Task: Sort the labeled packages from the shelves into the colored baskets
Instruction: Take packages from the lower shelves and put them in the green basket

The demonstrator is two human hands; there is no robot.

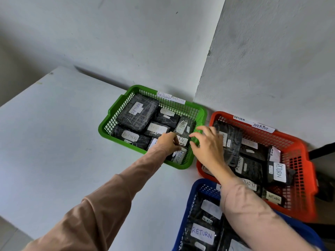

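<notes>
HEAD VIEW: Sorting looks well advanced. All three baskets on the white table (63,133) already hold black-wrapped packages with white handwritten labels. The green basket (103,130), far and to the left against the wall (126,42), is close to full. A large package marked RETURN (137,113) lies on top at its far left, and others crowd round it. The orange basket (301,145), to the right, carries a similar load, and the blue basket (199,182), nearest the camera, shows more. Paper tags reading RETURN and OVERDUE (170,97) sit on the green basket's far rim, and the orange one has matching tags. The shelves are out of sight, so how many packages remain to be fetched cannot be told.

The person reaches in with both arms, in tan sleeves. The left hand (167,143) is low inside the green basket's near right corner, back to the camera, its fingers curled down onto the packages just beside one labelled "Retur" (181,155). Whether it grips a package or merely presses the pile cannot be made out. The right hand (208,144) hovers by the green basket's right rim, between the green and orange baskets, with fingers spread wide and nothing in them. By the look of it, both hands are settling a package into the green basket.
</notes>
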